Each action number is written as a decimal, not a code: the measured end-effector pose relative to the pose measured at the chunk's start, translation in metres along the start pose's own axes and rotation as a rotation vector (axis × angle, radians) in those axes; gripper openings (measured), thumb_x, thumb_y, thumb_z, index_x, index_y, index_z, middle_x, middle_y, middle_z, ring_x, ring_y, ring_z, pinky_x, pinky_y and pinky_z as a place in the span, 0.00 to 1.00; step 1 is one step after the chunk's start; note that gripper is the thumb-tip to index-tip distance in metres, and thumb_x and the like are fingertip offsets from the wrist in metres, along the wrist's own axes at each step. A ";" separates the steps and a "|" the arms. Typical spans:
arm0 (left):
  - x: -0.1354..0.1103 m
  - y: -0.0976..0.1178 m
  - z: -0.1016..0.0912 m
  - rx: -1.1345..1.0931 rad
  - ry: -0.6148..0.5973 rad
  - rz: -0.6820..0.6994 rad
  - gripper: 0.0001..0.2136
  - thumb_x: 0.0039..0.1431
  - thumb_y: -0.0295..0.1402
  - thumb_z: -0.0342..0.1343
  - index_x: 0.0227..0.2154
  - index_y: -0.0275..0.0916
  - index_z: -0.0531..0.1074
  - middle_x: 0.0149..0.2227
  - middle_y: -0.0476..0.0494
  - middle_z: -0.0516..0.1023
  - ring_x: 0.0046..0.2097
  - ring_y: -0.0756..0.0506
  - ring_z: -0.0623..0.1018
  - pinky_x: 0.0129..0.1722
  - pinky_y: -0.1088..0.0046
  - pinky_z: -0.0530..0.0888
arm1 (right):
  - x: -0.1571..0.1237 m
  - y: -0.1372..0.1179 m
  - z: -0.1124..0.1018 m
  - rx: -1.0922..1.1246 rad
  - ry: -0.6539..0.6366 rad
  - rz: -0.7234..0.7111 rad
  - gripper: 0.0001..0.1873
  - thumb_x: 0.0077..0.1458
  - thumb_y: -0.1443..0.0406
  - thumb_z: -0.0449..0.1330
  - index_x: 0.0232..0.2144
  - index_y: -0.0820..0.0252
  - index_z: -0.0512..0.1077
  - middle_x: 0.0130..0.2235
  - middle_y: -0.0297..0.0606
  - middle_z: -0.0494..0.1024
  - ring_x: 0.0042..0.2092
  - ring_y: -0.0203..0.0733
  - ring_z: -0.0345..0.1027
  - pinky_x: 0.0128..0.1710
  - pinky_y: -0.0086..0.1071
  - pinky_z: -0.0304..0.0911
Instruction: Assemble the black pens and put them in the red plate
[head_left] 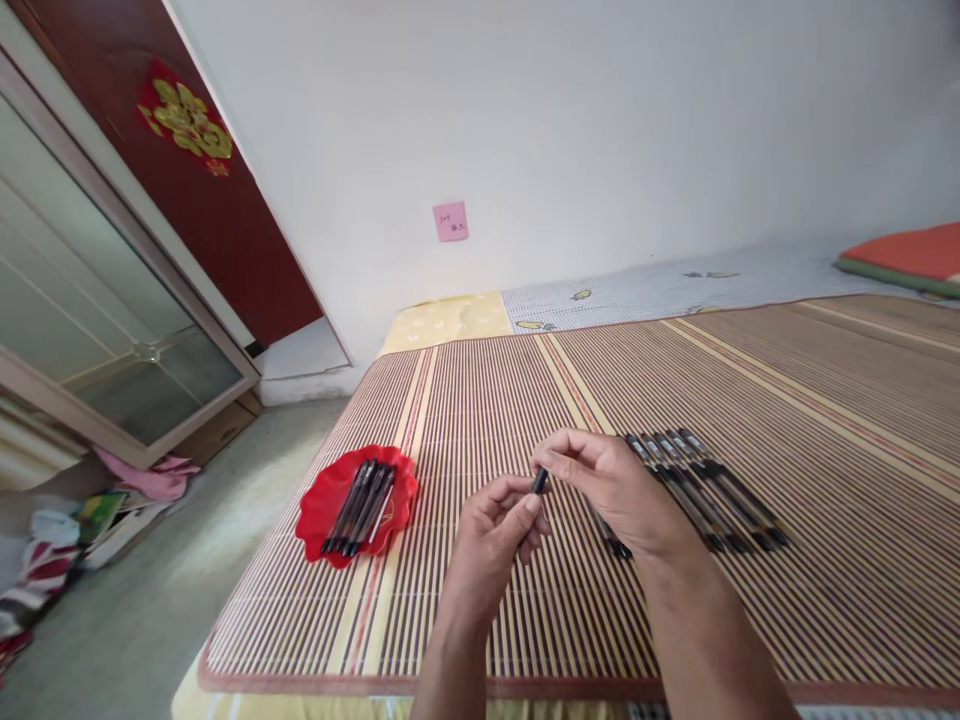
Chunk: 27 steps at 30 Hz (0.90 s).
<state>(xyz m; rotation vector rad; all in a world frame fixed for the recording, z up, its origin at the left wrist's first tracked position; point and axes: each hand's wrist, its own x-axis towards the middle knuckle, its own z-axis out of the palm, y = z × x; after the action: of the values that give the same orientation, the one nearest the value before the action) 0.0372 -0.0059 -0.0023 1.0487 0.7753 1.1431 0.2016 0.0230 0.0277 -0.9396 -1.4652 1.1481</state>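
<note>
My left hand point(499, 530) is closed in a pinch around a short black pen part point(540, 480), held upright and slightly tilted above the mat. At its upper end are the pinched fingers of my right hand point(600, 475). Whether this is a cap or another section of a pen, I cannot tell. Beyond and beneath my right hand lie black pens point(720, 500) side by side in a slanting row, partly covered by that hand and wrist. Off to the left, a red scalloped dish point(311, 510) holds several more black pens point(360, 505).
A striped bamboo mat point(300, 620) covers the bed. Folded orange and green cloth point(907, 255) lies at the far right. A pink note point(450, 221) is stuck on the white wall. Left of the bed are the floor, a glass-panelled door point(97, 300) and piled clothes point(45, 560).
</note>
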 end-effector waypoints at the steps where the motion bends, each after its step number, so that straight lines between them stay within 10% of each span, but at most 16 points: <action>1: 0.001 0.000 -0.001 -0.003 0.010 0.009 0.16 0.55 0.43 0.69 0.37 0.35 0.77 0.24 0.50 0.74 0.23 0.55 0.66 0.21 0.79 0.59 | 0.000 0.002 -0.001 -0.007 0.015 -0.007 0.14 0.59 0.52 0.64 0.32 0.57 0.77 0.33 0.36 0.79 0.38 0.41 0.72 0.42 0.35 0.68; 5: 0.004 0.003 -0.010 -0.061 0.115 0.050 0.15 0.56 0.42 0.69 0.37 0.35 0.77 0.25 0.50 0.76 0.22 0.55 0.68 0.21 0.80 0.60 | 0.005 0.021 -0.015 -0.185 0.183 0.003 0.17 0.66 0.56 0.55 0.45 0.57 0.78 0.47 0.43 0.82 0.48 0.46 0.76 0.54 0.42 0.67; 8: 0.006 0.004 -0.020 -0.146 0.246 0.065 0.17 0.52 0.42 0.71 0.36 0.35 0.76 0.24 0.50 0.76 0.22 0.55 0.70 0.20 0.82 0.61 | 0.009 0.043 -0.025 -0.707 0.276 0.095 0.20 0.65 0.69 0.49 0.51 0.63 0.77 0.52 0.50 0.81 0.55 0.52 0.72 0.58 0.45 0.64; 13: 0.007 0.005 -0.027 -0.217 0.331 0.059 0.20 0.49 0.43 0.73 0.37 0.34 0.76 0.25 0.50 0.76 0.23 0.56 0.70 0.21 0.83 0.63 | 0.015 0.071 -0.014 -1.271 0.038 0.268 0.25 0.61 0.78 0.45 0.49 0.67 0.79 0.54 0.53 0.80 0.56 0.56 0.70 0.54 0.42 0.61; 27: 0.009 0.001 -0.029 -0.230 0.303 0.046 0.20 0.48 0.43 0.74 0.37 0.34 0.77 0.24 0.51 0.76 0.22 0.56 0.69 0.20 0.84 0.62 | 0.021 0.078 0.007 -1.101 0.083 0.340 0.14 0.66 0.64 0.55 0.45 0.67 0.77 0.48 0.54 0.81 0.49 0.50 0.75 0.42 0.34 0.60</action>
<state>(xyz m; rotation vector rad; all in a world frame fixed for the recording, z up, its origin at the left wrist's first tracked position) 0.0132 0.0101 -0.0105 0.7129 0.8357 1.4150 0.1904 0.0611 -0.0429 -2.0047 -1.9176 0.4217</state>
